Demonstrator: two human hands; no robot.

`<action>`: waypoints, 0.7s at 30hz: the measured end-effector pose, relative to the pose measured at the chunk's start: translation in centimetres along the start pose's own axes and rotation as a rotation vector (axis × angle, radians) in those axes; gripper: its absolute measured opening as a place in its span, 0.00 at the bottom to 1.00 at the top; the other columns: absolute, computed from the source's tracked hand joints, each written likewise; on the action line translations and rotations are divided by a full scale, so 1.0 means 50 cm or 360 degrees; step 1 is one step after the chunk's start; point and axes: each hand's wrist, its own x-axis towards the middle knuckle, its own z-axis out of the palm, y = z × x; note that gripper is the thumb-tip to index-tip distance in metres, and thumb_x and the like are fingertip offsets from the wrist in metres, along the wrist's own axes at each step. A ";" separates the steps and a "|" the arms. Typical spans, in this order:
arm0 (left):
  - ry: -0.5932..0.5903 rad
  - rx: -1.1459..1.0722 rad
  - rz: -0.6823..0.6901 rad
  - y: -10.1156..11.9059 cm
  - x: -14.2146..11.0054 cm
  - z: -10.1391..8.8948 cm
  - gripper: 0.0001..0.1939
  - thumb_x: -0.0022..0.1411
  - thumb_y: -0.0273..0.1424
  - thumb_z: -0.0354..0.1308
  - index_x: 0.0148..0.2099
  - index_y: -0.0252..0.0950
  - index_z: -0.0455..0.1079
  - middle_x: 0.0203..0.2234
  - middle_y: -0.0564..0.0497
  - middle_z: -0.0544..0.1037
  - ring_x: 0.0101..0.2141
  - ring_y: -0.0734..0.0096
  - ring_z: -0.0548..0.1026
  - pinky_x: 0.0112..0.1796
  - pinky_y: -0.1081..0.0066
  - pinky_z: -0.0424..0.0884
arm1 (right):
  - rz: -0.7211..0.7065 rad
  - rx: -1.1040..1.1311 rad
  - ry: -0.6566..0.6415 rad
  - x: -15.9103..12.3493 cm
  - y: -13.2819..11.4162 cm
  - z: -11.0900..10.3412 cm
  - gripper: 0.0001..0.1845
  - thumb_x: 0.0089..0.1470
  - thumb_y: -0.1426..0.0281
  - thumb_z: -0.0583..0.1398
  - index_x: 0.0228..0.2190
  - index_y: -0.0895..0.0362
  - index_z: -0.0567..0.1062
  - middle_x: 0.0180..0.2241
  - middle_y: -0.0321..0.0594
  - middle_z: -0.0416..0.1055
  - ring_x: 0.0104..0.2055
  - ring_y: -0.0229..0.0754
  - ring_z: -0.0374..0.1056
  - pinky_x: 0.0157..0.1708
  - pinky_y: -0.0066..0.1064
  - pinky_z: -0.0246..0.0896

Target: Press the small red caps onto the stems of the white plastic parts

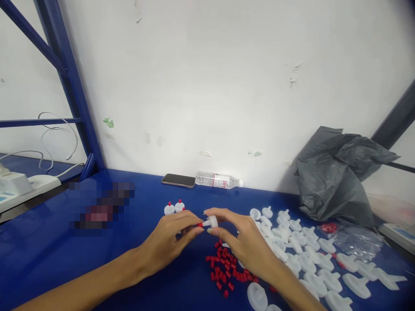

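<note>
Between finger and thumb, my right hand (244, 235) grips a white nozzle cap (213, 222) by its wide base, its spout pointing left. My left hand (175, 231) pinches a small red tip cap (200, 224) at the spout's end; how far it sits on the spout I cannot tell. Below the hands lies a loose heap of red tip caps (223, 263). White nozzle caps (306, 261) without red tips are strewn to the right. Behind my left hand stand a few white nozzle caps with red tips (169, 209), partly hidden by the fingers.
A phone (178, 180) and a clear plastic bottle (218, 180) lie by the wall. At the right are a grey plastic bag (337, 172) and a clear bag (358, 242). A power strip (32, 190) with cables sits at far left, beside a blue frame post (69, 82).
</note>
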 end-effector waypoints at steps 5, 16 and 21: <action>-0.0047 0.0127 -0.0033 0.005 -0.003 0.000 0.10 0.74 0.31 0.51 0.44 0.36 0.74 0.33 0.51 0.78 0.27 0.75 0.72 0.30 0.76 0.67 | 0.0081 0.0161 0.0019 0.005 0.002 0.005 0.17 0.59 0.65 0.67 0.50 0.40 0.79 0.48 0.30 0.80 0.49 0.43 0.75 0.51 0.36 0.70; -0.0038 -0.0078 -0.0010 0.022 -0.013 0.007 0.15 0.74 0.26 0.47 0.34 0.35 0.69 0.26 0.51 0.74 0.27 0.73 0.70 0.32 0.72 0.65 | 0.0122 0.0248 0.0127 -0.002 -0.006 0.009 0.20 0.48 0.71 0.72 0.43 0.42 0.84 0.46 0.32 0.82 0.46 0.48 0.79 0.51 0.40 0.75; -0.0012 -0.0001 -0.0031 0.026 -0.014 0.007 0.14 0.74 0.28 0.48 0.34 0.35 0.69 0.23 0.53 0.71 0.24 0.74 0.67 0.29 0.72 0.62 | 0.0078 0.0259 0.0141 -0.002 -0.002 0.015 0.19 0.47 0.71 0.73 0.42 0.41 0.84 0.46 0.29 0.82 0.45 0.46 0.79 0.51 0.38 0.74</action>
